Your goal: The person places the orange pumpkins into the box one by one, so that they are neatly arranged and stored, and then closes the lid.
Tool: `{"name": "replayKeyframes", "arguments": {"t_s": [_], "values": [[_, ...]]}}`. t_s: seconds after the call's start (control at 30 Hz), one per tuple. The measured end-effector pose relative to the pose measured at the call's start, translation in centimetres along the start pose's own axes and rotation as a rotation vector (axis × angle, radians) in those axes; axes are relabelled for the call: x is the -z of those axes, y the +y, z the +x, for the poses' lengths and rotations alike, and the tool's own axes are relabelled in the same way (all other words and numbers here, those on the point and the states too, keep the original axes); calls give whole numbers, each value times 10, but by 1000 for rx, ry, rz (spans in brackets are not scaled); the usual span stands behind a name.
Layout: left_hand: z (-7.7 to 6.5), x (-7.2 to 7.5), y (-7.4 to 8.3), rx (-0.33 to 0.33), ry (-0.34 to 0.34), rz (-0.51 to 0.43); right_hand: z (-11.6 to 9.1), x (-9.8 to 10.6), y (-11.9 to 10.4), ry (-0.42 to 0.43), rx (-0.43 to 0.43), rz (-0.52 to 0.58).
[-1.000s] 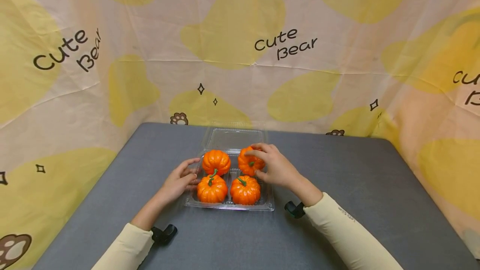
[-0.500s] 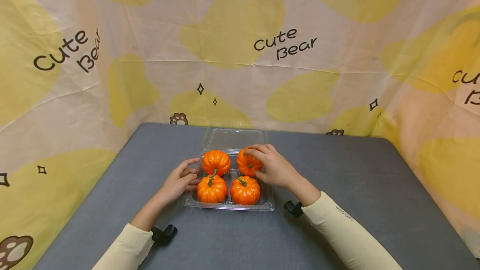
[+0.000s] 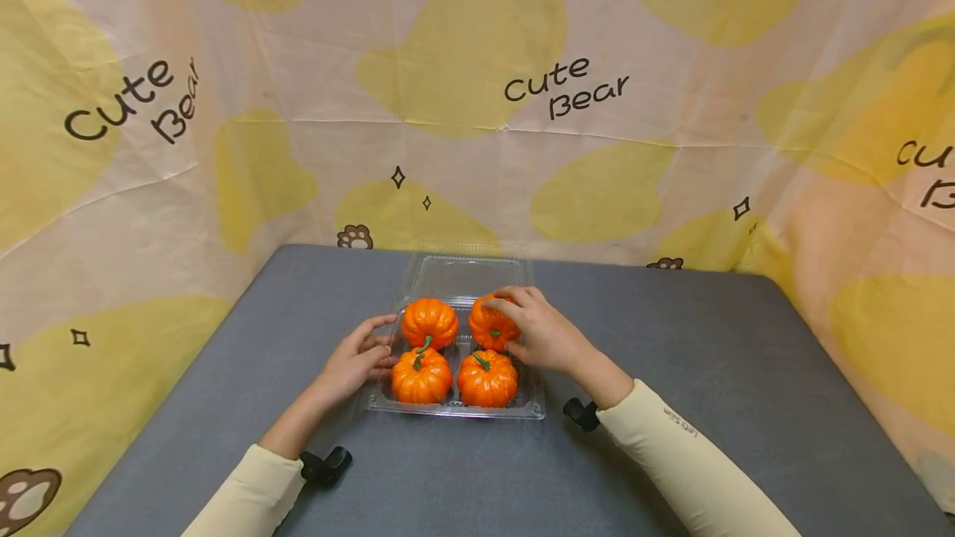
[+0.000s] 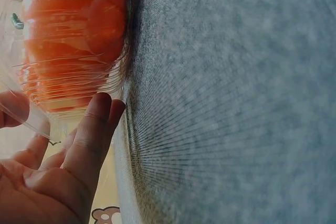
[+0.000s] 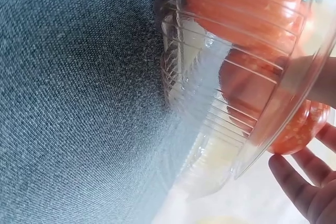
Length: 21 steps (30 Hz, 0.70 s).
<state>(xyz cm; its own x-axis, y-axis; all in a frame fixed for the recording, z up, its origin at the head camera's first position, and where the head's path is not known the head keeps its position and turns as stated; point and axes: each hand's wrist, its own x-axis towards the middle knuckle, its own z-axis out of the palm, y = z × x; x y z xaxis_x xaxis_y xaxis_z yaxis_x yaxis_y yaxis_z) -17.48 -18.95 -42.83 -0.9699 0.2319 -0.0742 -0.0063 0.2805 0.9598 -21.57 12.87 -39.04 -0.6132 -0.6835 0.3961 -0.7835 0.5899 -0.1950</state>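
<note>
A clear plastic clamshell container (image 3: 531, 404) holds several small orange pumpkins with green stems. My right hand (image 3: 548, 334) grips the back-right pumpkin (image 3: 492, 324), thumb on its near side and fingers over its far side. In the right wrist view that pumpkin (image 5: 302, 129) shows partly through the clear wall and partly above the rim. My left hand (image 3: 358, 361) rests against the container's left side; in the left wrist view its extended fingers (image 4: 86, 140) touch the ribbed wall. The front-left pumpkin (image 3: 421, 377), front-right pumpkin (image 3: 487, 379) and back-left pumpkin (image 3: 429, 322) sit untouched.
The container's lid (image 3: 468, 276) lies folded back behind it, towards the patterned cloth backdrop (image 3: 462, 106). A grey cloth-covered table (image 3: 671, 355) spreads around the container. Black wrist straps (image 3: 327, 466) sit on both arms.
My right hand has shifted slightly left, bringing the back-right pumpkin a little nearer the back-left one. The left hand and the container stay in place.
</note>
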Motion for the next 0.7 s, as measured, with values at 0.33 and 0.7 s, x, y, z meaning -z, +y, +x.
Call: {"name": "replayKeyframes", "arguments": {"t_s": [0.33, 0.7], "values": [[2, 1, -2, 13, -4, -22, 4, -2, -2, -3, 73, -111], [3, 1, -3, 13, -9, -13, 6, -8, -4, -17, 150, -175]]}}
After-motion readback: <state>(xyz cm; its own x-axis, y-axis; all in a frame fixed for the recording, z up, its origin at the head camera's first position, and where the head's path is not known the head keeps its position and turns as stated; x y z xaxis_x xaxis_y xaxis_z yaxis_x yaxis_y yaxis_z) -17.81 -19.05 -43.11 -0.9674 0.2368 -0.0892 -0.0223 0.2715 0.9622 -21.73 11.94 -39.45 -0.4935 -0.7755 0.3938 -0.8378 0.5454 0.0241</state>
